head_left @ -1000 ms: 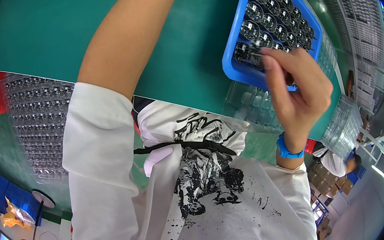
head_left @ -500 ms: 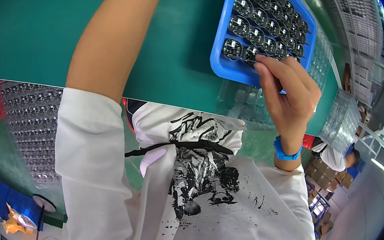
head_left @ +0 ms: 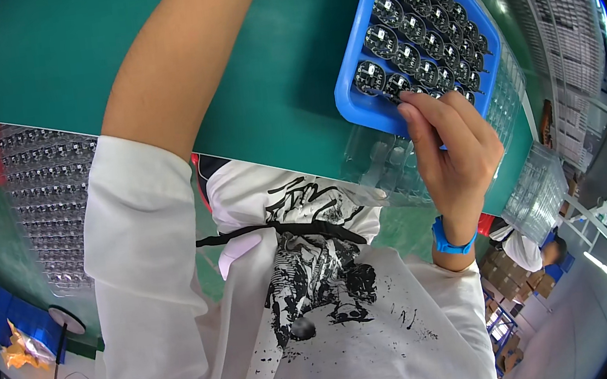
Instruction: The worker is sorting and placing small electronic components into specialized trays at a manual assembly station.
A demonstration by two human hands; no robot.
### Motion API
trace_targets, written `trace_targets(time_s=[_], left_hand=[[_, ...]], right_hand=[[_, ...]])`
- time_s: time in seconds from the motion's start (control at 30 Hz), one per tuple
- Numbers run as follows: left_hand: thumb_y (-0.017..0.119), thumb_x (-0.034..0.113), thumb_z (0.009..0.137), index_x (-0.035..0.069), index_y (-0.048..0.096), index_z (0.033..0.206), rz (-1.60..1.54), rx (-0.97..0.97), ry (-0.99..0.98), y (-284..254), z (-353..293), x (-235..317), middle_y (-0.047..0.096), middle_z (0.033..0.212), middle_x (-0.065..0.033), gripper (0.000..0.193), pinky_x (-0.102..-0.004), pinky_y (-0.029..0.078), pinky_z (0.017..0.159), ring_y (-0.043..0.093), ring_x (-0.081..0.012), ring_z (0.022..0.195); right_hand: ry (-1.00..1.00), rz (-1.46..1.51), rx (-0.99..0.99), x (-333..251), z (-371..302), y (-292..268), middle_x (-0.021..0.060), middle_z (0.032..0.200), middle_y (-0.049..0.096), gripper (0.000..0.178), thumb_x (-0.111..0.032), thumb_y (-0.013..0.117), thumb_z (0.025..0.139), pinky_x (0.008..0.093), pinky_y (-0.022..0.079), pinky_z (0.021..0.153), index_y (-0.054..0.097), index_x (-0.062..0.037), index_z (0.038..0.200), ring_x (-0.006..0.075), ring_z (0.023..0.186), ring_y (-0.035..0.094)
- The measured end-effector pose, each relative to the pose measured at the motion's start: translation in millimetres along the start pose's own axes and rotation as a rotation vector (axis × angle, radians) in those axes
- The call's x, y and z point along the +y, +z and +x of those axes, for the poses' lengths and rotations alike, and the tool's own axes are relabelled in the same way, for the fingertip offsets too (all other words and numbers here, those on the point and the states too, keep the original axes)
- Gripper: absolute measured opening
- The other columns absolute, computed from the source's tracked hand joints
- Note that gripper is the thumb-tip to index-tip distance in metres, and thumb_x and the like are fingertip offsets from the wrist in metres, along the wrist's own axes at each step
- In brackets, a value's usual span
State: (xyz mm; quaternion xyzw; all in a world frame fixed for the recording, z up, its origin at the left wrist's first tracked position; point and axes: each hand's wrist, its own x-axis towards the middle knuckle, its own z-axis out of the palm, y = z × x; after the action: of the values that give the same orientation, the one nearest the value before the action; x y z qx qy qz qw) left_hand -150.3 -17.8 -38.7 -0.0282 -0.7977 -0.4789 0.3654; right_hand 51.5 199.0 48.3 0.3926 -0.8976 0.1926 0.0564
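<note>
My right hand (head_left: 457,140), with a blue band on its wrist, reaches over the near side of a blue plastic tray (head_left: 348,108). Its thumb and index finger are pinched at the near edge of a small round black circuit board (head_left: 397,85) in the tray's nearest row; the fingertips partly cover that edge. Several like boards (head_left: 381,41), round and black with a small white mark in the middle, fill the tray in rows. My left forearm (head_left: 175,69) stretches across the green tabletop, and its hand lies beyond the upper edge, out of view.
Clear plastic trays (head_left: 383,157) lie beside and partly under the blue tray. More stacked clear trays (head_left: 538,187) stand off the table's right end. Left, below the table (head_left: 24,72) edge, is a large clear tray of boards (head_left: 54,197). Another person (head_left: 523,250) is at the right.
My right hand has shifted slightly left relative to the tray, its thumb and index finger still pinched at the same board. My left forearm has hardly moved.
</note>
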Motion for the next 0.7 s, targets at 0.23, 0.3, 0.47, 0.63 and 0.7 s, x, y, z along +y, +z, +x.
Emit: trace_targets(time_s=[0.23,0.3,0.47,0.63,0.7], left_hand=[[0.049,0.019,0.080,-0.003,0.063,0.079,0.015,-0.003,0.006,0.7,0.2,0.0,0.061,0.081,-0.0247,0.026,-0.0482,0.047,0.071,0.060,-0.0423,0.080],[0.049,0.019,0.080,-0.003,0.063,0.079,0.019,-0.002,0.016,0.8,0.2,-0.4,0.061,0.081,-0.0246,0.026,-0.0483,0.047,0.071,0.060,-0.0423,0.080],[0.049,0.018,0.080,-0.002,0.063,0.079,0.023,0.015,0.036,1.4,0.6,-2.4,0.061,0.082,-0.0245,0.025,-0.0480,0.047,0.072,0.060,-0.0424,0.080],[0.049,0.018,0.080,-0.003,0.063,0.078,0.009,-0.006,0.020,-0.6,-0.2,-0.2,0.061,0.081,-0.0247,0.025,-0.0477,0.047,0.071,0.060,-0.0425,0.080],[0.049,0.018,0.080,-0.003,0.063,0.078,0.005,-0.009,0.018,-0.8,-0.4,-0.2,0.061,0.081,-0.0247,0.025,-0.0477,0.047,0.071,0.060,-0.0426,0.080]], right_hand=[[-0.015,-0.010,0.009,2.1,-1.4,0.7,0.0046,0.061,0.047,0.014,0.001,0.072,0.073,0.0267,0.032,0.044,0.068,-0.0017,0.086,0.0135,0.050,0.042],[-0.019,-0.023,0.012,2.3,-1.5,0.0,0.0046,0.061,0.047,0.014,0.002,0.072,0.073,0.0268,0.032,0.044,0.068,-0.0016,0.086,0.0137,0.050,0.043],[-0.051,-0.034,0.007,5.9,-2.2,-2.0,0.0056,0.063,0.050,0.015,0.002,0.072,0.072,0.0274,0.034,0.045,0.068,-0.0011,0.087,0.0150,0.051,0.044],[-0.049,-0.038,-0.008,5.7,-1.3,-2.7,0.0063,0.065,0.051,0.018,0.002,0.073,0.071,0.0275,0.037,0.047,0.068,-0.0014,0.087,0.0161,0.054,0.048],[-0.032,-0.035,-0.028,5.7,-0.7,-2.8,0.0066,0.066,0.052,0.019,0.002,0.073,0.070,0.0277,0.038,0.048,0.068,-0.0014,0.088,0.0165,0.056,0.050]])
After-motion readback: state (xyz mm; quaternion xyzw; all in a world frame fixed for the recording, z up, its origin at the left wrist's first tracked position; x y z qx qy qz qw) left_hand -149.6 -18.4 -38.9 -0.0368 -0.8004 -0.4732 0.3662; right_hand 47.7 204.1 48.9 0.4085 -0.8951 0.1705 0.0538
